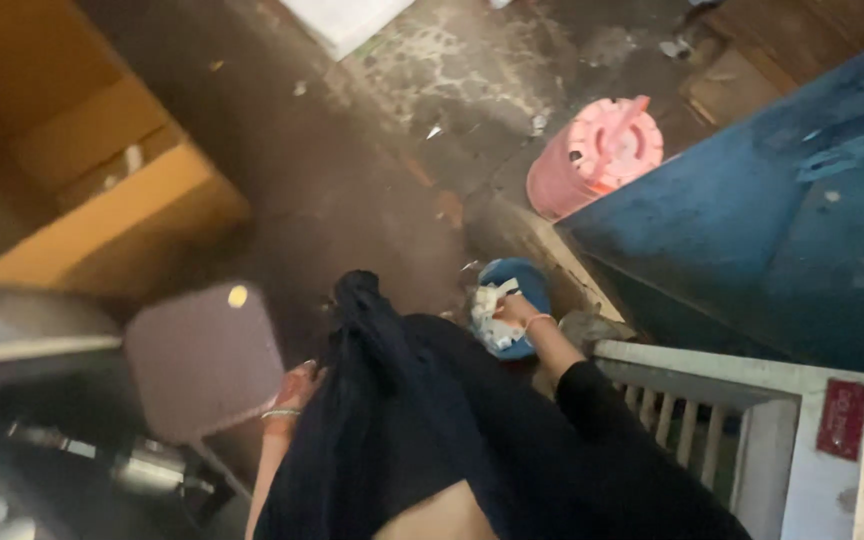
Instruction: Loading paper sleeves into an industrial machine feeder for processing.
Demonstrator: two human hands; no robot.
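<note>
Rag (493, 318), white and crumpled, bunched in the right hand (514, 310) over a blue bowl (530, 287) on the floor (352, 190).
Likely soft, limp and light, perhaps damp; best gripped in a full fist around the bunched middle, loose ends tucked in. Left hand (294, 385) down beside dark cloth (382, 400), near a purple stool (202, 360); fingers blurred, open or closed impossible to tell. Pink tub (597, 155) well apart, by blue cabinet (782, 220).
</note>
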